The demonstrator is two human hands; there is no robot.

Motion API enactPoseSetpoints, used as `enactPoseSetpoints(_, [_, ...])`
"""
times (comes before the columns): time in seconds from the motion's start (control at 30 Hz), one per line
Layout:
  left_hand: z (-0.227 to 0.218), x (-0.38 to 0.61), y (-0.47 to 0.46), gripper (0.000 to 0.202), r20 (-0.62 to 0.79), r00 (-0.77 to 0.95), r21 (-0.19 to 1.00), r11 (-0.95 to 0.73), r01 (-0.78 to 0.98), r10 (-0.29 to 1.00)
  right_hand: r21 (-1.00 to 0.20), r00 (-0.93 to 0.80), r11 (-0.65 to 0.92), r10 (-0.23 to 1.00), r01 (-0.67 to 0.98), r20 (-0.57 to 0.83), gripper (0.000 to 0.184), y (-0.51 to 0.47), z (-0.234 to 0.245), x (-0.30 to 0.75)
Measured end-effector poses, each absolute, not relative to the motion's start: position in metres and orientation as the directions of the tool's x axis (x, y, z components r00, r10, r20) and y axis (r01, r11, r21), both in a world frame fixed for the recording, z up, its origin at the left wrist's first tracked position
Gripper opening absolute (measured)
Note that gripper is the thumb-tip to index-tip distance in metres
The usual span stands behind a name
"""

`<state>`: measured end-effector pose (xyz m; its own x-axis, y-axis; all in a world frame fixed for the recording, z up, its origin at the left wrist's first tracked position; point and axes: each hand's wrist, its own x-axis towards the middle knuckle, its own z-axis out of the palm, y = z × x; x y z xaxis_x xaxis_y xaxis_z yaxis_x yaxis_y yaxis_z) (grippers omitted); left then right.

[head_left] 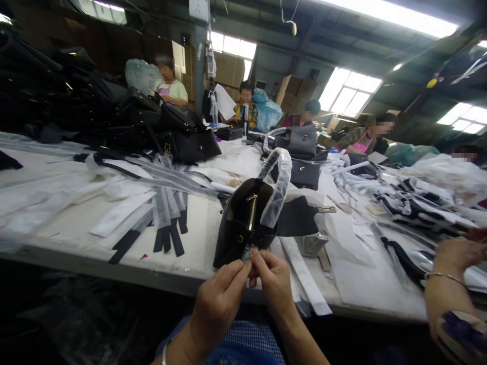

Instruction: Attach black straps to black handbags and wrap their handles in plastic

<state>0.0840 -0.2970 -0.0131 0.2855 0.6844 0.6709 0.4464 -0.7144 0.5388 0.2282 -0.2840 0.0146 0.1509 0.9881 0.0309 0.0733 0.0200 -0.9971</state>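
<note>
A black handbag (233,225) stands near the table's front edge, its brass zip (252,213) facing up. Clear film covers its arched handle (283,177), and a black flap (299,217) with a metal clasp spreads out to the right. At the near end of the zip, my left hand (224,293) pinches a small piece of clear plastic film (246,252) with thumb and finger. My right hand (272,276) is closed beside it, thumb and fingertips pressed together at the same spot. The fingertips partly hide what they grip.
Film-wrapped black straps (167,230) lie left of the bag. Black handbags (190,144) are heaped behind them, and others (302,142) stand behind mine. White paper strips (304,276) lie right. A co-worker's arm (447,284) reaches in at far right; several people sit across the table (205,213).
</note>
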Motion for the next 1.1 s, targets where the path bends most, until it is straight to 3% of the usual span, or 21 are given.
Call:
enactPoseSetpoints(0.07, [-0.012,0.078,-0.304,0.037,0.609,0.296,0.660,-0.677,0.326,0.736,-0.999,0.153,0.020,0.988,0.045,0.027,0.047,-0.283,0.013,0.229])
enactPoseSetpoints(0.13, [-0.010,0.071,-0.308,0.028,0.502,0.195,0.801,-0.538,0.263,0.842,-0.999,0.157,0.009,0.988,0.044,0.015,0.048,-0.283,0.012,0.230])
enactPoseSetpoints(0.2, [-0.006,0.066,-0.306,0.021,0.314,-0.019,0.926,-0.302,0.225,0.949,-0.999,0.155,0.003,0.988,0.054,0.011,0.048,-0.283,0.011,0.231])
enactPoseSetpoints(0.27, [-0.002,0.066,-0.300,0.028,0.076,-0.098,0.993,-0.066,0.101,0.992,-0.998,0.152,0.010,0.988,0.060,0.019,0.048,-0.283,0.011,0.231])
enactPoseSetpoints(0.33, [0.002,0.072,-0.295,0.038,-0.105,0.059,0.992,0.109,-0.069,0.993,-0.998,0.136,0.022,0.990,0.055,0.030,0.049,-0.283,0.010,0.230])
enactPoseSetpoints(0.4, [0.005,0.081,-0.292,0.039,-0.181,0.236,0.953,0.229,-0.196,0.955,-0.998,0.120,0.034,0.992,0.059,0.041,0.048,-0.281,0.009,0.227])
enactPoseSetpoints(0.47, [0.007,0.089,-0.292,0.038,-0.210,0.286,0.930,0.282,-0.238,0.935,-0.994,0.125,0.048,0.990,0.096,0.060,0.047,-0.281,0.009,0.225])
enactPoseSetpoints(0.63, [-0.001,0.094,-0.295,0.045,-0.230,0.140,0.952,0.252,-0.171,0.963,-0.963,0.114,0.085,0.986,0.256,0.117,0.044,-0.287,0.016,0.244])
enactPoseSetpoints(0.73, [-0.011,0.090,-0.294,0.045,-0.146,0.023,0.985,0.148,-0.088,0.989,-0.888,0.299,0.158,0.904,0.432,0.307,0.034,-0.284,0.026,0.291])
enactPoseSetpoints(0.83, [-0.019,0.088,-0.292,0.046,-0.111,-0.007,0.993,0.111,-0.029,0.994,-0.774,0.505,0.033,0.740,0.633,0.444,0.028,-0.270,0.034,0.358])
enactPoseSetpoints(0.93, [-0.023,0.092,-0.290,0.049,-0.100,-0.017,0.994,0.100,-0.045,0.995,-0.704,0.545,-0.155,0.752,0.693,0.370,0.024,-0.246,0.031,0.413])
enactPoseSetpoints(1.1, [-0.023,0.101,-0.289,0.053,-0.056,-0.072,0.995,0.050,-0.082,0.996,-0.749,0.515,-0.259,0.848,0.610,0.126,0.025,-0.216,0.012,0.444])
